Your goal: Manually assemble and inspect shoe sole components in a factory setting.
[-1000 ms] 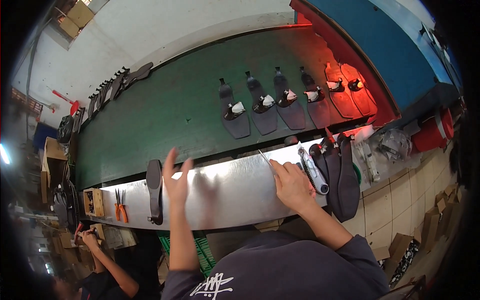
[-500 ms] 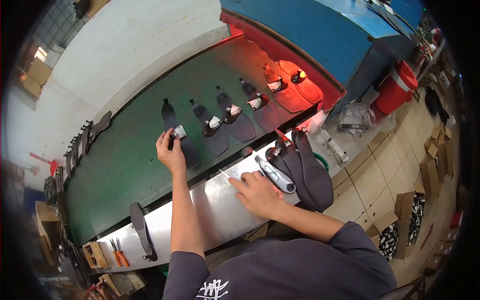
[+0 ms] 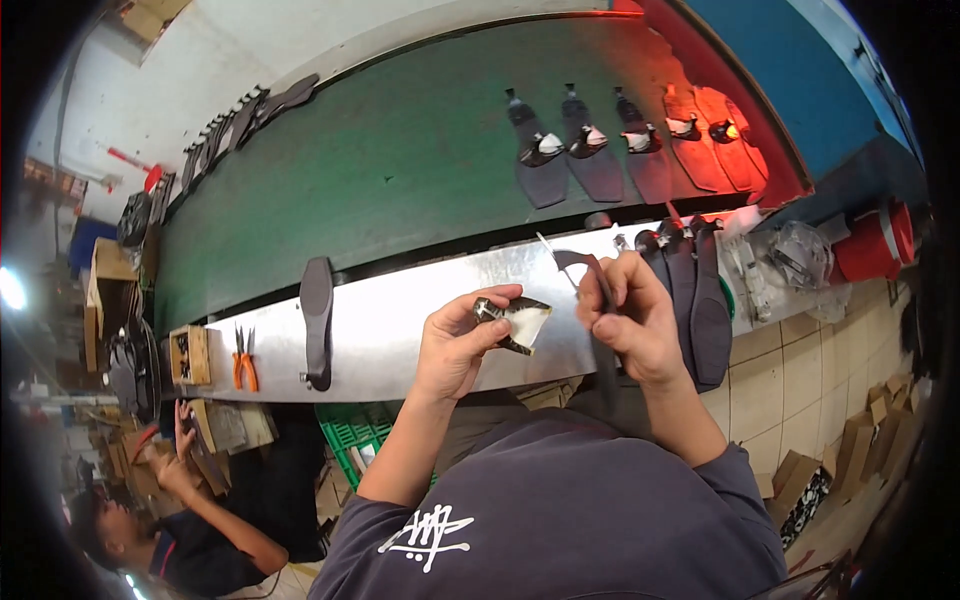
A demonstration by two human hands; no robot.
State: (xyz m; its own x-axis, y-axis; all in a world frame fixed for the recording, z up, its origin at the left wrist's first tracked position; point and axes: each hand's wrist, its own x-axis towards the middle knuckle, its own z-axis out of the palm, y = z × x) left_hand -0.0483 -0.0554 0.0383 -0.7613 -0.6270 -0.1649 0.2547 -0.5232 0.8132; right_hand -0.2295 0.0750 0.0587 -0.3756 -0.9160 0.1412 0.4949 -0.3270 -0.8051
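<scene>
Pinched in my left hand (image 3: pixel 452 345) is a small black shoe upper (image 3: pixel 527 322) with a white lining, held over the metal ledge. My right hand (image 3: pixel 640 322) grips a dark shoe sole (image 3: pixel 603 365), turned nearly edge-on and blurred in its lower part. The two pieces are apart, side by side in front of me. Just beyond the right hand, a thin pale stick (image 3: pixel 545 245) shows at the ledge. More dark soles (image 3: pixel 709 310) with small uppers lie at the ledge's right end.
Soles with uppers (image 3: pixel 543 175) stand in a row on the green conveyor belt (image 3: pixel 400 130), red-lit at the right. On the metal ledge (image 3: pixel 400 340) lie a single sole (image 3: pixel 317 310), orange-handled pliers (image 3: pixel 243 365) and a wooden box (image 3: pixel 190 352). A co-worker's hand (image 3: pixel 178 470) is lower left.
My left hand has come back from the belt with the upper, and the nearest sole has left the belt. My right hand has risen off the ledge and holds a sole. The view has swung left.
</scene>
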